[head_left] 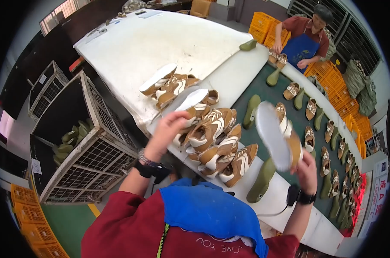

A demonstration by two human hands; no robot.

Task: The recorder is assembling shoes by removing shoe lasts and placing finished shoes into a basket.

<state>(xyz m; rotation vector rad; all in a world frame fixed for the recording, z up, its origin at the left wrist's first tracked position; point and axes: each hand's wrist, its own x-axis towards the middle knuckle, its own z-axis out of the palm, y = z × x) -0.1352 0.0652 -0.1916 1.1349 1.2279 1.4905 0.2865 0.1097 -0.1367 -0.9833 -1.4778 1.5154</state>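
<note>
My right hand (307,172) grips a tan-and-white sneaker (274,137) by one end, its pale grey sole turned toward me and a little blurred. To the left, my left hand (167,131) has its fingers loosely bent and apart, beside a sneaker with a white sole (193,99); no hold on it shows. A heap of brown-and-cream sneakers (212,129) lies on the white table edge between my hands. Close to my right hand, a green shoe last (262,180) lies on the edge of the bench.
A dark green conveyor belt (302,116) carries rows of shoes and green lasts. Across it stands a co-worker (304,41) in a blue apron. More sneakers (171,86) lie on the white table (160,41). At left is a wire-mesh cart (89,159) with lasts inside.
</note>
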